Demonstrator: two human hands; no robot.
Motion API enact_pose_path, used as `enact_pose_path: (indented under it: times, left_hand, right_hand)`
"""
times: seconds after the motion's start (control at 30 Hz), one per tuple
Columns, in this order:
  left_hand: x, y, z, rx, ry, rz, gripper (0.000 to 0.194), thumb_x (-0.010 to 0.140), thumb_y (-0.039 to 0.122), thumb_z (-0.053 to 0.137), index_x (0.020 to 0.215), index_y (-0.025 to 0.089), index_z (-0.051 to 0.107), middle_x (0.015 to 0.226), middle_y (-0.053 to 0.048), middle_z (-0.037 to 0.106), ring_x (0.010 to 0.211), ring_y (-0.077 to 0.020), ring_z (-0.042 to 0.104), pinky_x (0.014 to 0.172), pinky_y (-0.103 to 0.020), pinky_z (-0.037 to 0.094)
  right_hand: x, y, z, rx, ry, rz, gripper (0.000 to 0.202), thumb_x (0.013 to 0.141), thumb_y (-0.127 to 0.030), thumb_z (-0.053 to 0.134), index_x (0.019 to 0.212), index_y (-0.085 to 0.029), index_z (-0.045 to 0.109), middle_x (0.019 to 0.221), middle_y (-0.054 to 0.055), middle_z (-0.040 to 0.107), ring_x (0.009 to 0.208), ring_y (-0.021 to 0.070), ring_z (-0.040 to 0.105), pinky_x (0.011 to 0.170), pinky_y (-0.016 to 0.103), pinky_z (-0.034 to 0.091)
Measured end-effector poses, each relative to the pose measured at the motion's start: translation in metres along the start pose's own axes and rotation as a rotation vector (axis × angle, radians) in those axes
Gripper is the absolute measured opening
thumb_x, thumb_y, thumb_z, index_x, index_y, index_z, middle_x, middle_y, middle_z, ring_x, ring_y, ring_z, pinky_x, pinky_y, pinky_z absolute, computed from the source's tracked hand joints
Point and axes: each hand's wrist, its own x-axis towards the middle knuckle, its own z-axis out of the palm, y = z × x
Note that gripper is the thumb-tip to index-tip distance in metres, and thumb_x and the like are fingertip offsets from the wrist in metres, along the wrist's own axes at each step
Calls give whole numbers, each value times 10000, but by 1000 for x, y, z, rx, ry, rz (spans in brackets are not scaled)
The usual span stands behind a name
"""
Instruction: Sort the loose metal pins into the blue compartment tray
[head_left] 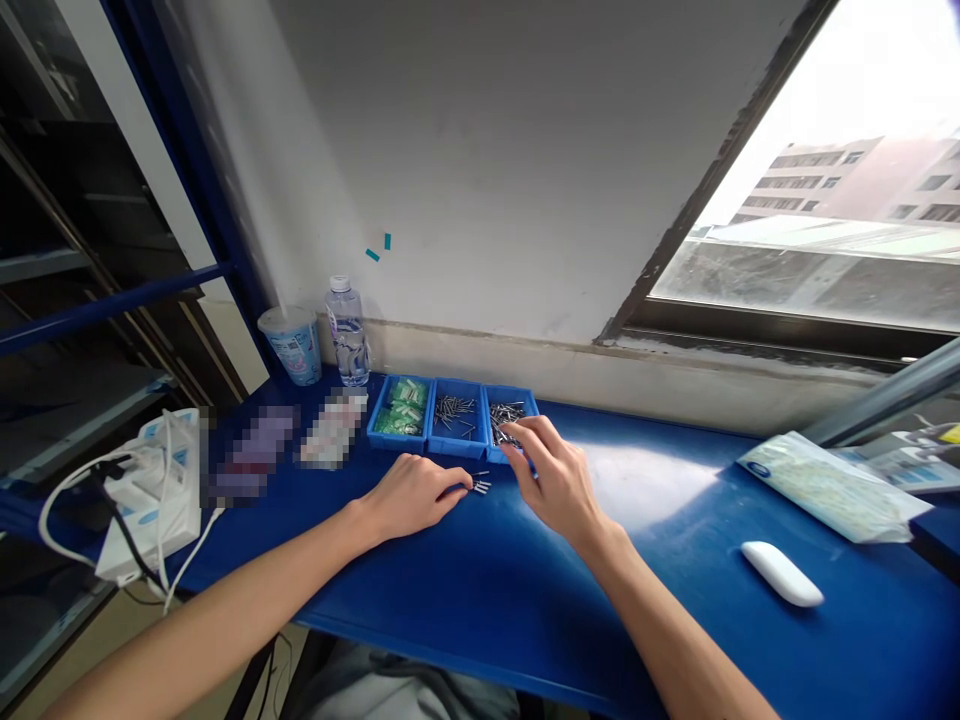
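Observation:
My left hand (420, 493) rests on the blue tabletop, its thumb and fingers closed on the ends of several thin metal pins (481, 485) that fan out to the right. My right hand (553, 472) is at the front of the right blue bin (534, 402), thumb and forefinger tips brought close in a pinch. What they hold, if anything, is too small to tell. Silver pins (506, 412) fill this bin, partly hidden by the fingers. Fewer loose pins (452, 408) lie in the middle bin (448, 445). Green-and-clear packets (405, 405) sit in the left bin (373, 437).
Behind the bins stand a water bottle (349, 335) and a blue patterned cup (292, 345). At left is a white power strip (150, 500) with cables. A white mouse-shaped object (782, 574) and a flat plastic packet (832, 485) lie right. A wall and window border the table.

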Motion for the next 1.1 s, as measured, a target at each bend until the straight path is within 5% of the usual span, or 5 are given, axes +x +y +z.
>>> enact_pose_path:
  times: [0.83, 1.1]
  left_hand:
    - [2, 7, -2, 97, -122, -22, 138, 1077, 309, 562, 1067, 215, 662, 777, -35, 753, 747, -268, 771, 641, -263, 482]
    - [-3, 2, -12, 37, -39, -42, 169, 1104, 296, 461, 1056, 210, 599, 785, -24, 749, 731, -266, 752, 608, -268, 404]
  right_hand:
    - [-3, -3, 8, 41, -131, -27, 253, 1137, -302, 416, 1203, -194, 635, 1005, 81, 717, 749, 161, 660, 628, 280, 459]
    - [-7, -9, 12, 150, -379, -114, 210, 1128, -313, 445, 1125, -197, 620, 906, 49, 700, 752, 176, 666, 654, 285, 441]
